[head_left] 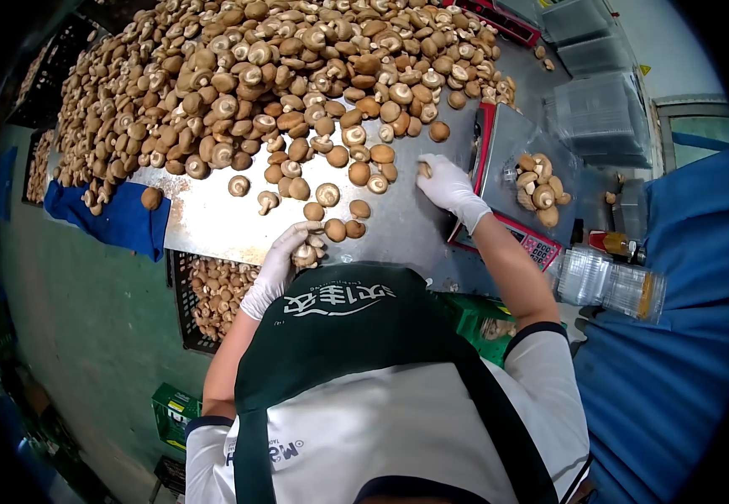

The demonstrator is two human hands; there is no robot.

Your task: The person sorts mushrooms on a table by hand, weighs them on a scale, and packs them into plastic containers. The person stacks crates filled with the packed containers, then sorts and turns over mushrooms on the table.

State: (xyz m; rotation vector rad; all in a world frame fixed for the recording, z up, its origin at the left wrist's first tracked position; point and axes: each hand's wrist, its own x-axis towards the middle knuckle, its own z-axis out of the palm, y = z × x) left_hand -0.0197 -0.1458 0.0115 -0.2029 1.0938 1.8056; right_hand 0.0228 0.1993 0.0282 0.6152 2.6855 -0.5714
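My left hand (279, 262), in a white glove, is at the table's front edge, its fingers curled round a few shiitake mushrooms (306, 252) against my apron. Several loose mushrooms (335, 229) lie just beyond it on the steel table (238, 223). My right hand (448, 186), also gloved, is over the table left of a red digital scale (484, 151). Between its fingertips shows a small mushroom (424, 170), partly hidden by the glove. On the scale's plate, a clear plastic tray (509, 175) holds a cluster of mushrooms (541, 186).
A large heap of mushrooms (238, 76) covers the table's far side. Stacked clear trays (597, 113) stand at the right, with more clear containers (608, 281) nearer me. A blue cloth (117, 220) hangs over the left edge. Below sits a black crate (186, 307) of mushrooms.
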